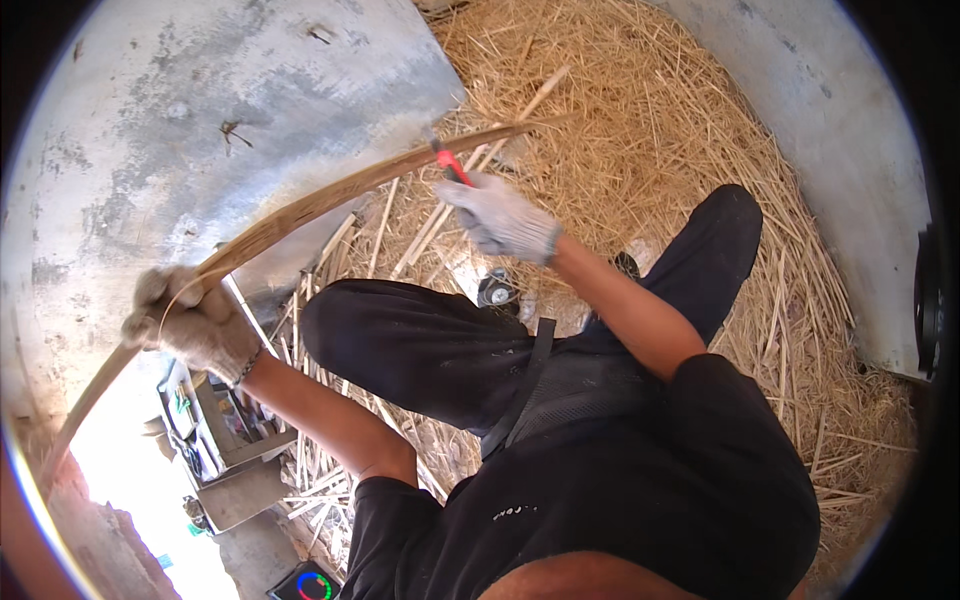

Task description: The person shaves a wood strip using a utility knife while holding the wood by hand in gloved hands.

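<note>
A long, flat strip of wood or bamboo (325,198) runs slantwise from the lower left toward the straw at the top. My left hand (198,322), in a pale work glove, is closed round it in its lower part. A thin, pale sliver (168,305) curls over that glove. My right hand (502,215), gloved in white, grips a tool with a red and dark handle (452,165). The tool's head lies by the strip's upper part; its working end is too small and blurred to make out.
Straw-like shavings and thin sticks (610,110) cover the floor around my legs. A worn grey-white wall (340,85) stands at the left, another (840,130) at the right. Beside my left forearm is an open wooden box (265,447) with small items. A dark device (310,582) shows a coloured ring.
</note>
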Motion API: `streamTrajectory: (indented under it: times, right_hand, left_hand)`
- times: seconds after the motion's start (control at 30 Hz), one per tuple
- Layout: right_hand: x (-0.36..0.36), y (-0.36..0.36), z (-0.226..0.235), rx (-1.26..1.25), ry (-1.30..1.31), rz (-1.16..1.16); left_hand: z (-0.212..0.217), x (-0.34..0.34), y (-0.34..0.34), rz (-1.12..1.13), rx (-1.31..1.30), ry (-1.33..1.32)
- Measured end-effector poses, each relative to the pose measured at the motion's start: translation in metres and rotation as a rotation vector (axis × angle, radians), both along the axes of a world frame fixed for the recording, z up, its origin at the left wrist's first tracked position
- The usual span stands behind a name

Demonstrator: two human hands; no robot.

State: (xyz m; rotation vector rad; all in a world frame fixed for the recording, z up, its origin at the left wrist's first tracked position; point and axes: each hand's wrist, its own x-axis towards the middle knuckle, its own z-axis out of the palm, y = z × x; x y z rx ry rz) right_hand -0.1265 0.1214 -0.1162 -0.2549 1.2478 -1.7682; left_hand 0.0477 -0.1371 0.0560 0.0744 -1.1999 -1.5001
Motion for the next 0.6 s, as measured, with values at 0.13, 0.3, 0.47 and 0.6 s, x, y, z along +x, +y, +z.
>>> streamTrajectory:
  times: [0.13,0.3,0.47,0.6]
  right_hand:
    - [0.005,0.077,-0.02,0.135,0.117,-0.146]
    - [0.031,0.103,-0.018,0.337,0.446,-0.161]
    - [0.047,0.115,-0.023,0.323,0.524,-0.195]
    - [0.046,0.13,-0.033,0.412,0.38,-0.232]
  left_hand:
    - [0.009,0.035,-0.016,-0.358,-0.293,0.048]
    - [0.024,-0.023,0.077,0.578,-0.425,0.02]
    - [0.052,0.011,0.063,-0.044,-0.435,0.105]
    - [0.094,0.101,0.016,-0.483,-0.515,0.187]
